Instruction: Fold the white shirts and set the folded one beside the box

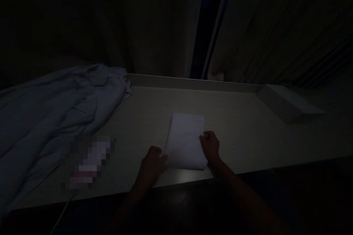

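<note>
Two hands bracket a folded white cloth [185, 141] near the desk [248, 125] edge: left hand [152, 163] resting flat at its near-left corner, right hand [210, 146] pinching its right edge. Its long axis runs away between both grips; a rumpled sheet [55, 114] lies far left.

A folded cloth [185, 142] lies on the desk [242, 132] near its front edge, between the left hand [152, 164] and right hand [211, 146], both touching it. A loose sheet [55, 117] is heaped at far left, what seems a box [286, 104] sits at right rear, and curtains [154, 22] hang behind.
</note>
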Demonstrator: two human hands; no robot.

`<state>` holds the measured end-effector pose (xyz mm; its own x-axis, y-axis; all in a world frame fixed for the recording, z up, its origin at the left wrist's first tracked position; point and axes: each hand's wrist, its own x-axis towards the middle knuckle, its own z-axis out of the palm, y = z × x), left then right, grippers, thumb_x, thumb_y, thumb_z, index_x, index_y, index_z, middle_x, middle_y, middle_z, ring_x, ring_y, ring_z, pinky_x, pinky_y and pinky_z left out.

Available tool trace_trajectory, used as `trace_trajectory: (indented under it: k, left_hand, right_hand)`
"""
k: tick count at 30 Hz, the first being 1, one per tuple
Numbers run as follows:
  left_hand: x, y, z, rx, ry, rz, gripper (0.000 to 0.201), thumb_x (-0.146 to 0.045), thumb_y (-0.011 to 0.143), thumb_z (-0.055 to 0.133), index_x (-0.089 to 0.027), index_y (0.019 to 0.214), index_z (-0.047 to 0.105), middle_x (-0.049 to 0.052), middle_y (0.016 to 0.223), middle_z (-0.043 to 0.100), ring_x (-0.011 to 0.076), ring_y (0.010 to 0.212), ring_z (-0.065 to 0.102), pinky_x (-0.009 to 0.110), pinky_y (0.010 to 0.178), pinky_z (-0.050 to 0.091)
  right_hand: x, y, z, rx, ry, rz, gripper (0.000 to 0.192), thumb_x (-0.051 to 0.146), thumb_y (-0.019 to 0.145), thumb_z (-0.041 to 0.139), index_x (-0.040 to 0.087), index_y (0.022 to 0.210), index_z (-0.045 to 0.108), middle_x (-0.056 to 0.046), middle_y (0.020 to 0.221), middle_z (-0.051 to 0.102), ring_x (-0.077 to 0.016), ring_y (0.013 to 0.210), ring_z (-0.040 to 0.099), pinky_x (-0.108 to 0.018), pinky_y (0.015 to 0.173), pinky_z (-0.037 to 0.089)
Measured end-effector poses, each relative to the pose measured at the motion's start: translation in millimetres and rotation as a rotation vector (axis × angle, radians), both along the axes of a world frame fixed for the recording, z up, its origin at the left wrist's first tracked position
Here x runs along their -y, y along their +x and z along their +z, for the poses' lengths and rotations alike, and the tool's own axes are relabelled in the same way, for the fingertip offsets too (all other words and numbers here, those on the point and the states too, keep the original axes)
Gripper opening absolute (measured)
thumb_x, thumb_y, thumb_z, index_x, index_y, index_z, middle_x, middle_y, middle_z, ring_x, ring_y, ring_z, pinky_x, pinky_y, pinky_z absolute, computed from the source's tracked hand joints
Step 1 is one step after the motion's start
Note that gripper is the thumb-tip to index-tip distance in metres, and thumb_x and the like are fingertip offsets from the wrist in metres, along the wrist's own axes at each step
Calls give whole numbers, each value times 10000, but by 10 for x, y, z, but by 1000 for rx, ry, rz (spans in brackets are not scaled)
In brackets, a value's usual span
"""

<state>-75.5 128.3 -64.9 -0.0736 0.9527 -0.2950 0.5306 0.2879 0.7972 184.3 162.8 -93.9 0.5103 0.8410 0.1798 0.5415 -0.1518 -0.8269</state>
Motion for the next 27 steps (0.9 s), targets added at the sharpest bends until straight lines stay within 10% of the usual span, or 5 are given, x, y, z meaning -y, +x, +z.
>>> trace_trajectory:
  k: [10,18,22,27]
  left_hand:
    - [-66,-10,43,-156,62,-131,509,-620,781,563,-205,1070,503,41,816,674,204,696,667,290,622,436]
    - [-26,-41,10,-244,148,-289,367,-457,783,629,-223,1031,494,28,851,664,186,720,635,271,601,394]
    - [-10,167,235,-286,406,-243,348,-432,813,623,-208,1063,528,64,996,659,198,868,632,307,740,462]
    - [3,511,253,-417,785,-588,418,-434,932,467,-232,1292,535,85,1428,489,278,1374,357,492,1128,264]
  right_hand:
    - [25,33,-10,-130,72,75,356,468,774,624,197,1004,599,-11,782,657,-180,708,624,-294,656,469]
    - [0,20,-20,-150,53,94,368,463,751,659,186,990,616,-3,740,653,-174,686,620,-293,650,472]
    - [24,69,54,-220,31,167,392,477,765,655,171,1009,624,-41,811,683,-193,736,641,-308,661,496]
    - [328,110,188,-105,87,270,404,452,900,501,166,1166,603,-133,1109,676,-250,997,646,-412,834,526]
